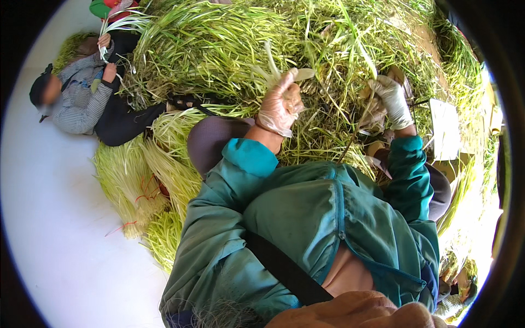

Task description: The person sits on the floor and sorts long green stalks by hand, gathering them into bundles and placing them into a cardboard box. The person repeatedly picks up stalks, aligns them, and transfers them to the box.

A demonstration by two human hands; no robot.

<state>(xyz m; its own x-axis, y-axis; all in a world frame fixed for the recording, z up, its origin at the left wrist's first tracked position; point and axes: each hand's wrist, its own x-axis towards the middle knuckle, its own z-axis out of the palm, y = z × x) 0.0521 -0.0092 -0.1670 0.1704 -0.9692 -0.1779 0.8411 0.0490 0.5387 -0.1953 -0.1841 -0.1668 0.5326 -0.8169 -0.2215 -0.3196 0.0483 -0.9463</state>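
My left hand (282, 102), in a thin clear glove, has its fingers curled around a few short pale stalks (271, 61). Their wide white ends stick out beyond the knuckles. To the right, my gloved right hand (389, 96) pinches a long pale-green leaf (363, 51) that rises away from the fingertips. A thin brown withered strand (356, 131) hangs below the same fingers. Beneath both hands lies a thick litter of loose, partly dried leaves (324, 104). The palm side of each hand is hidden.
A large heap of green leafy stalks (213, 45) spreads beyond my hands. Bundles tied with red string (127, 192) lie at left, beside a white wall or floor surface (61, 205). A seated person (84, 94) holds white stalks (123, 24). A white panel (445, 129) stands near my right knee.
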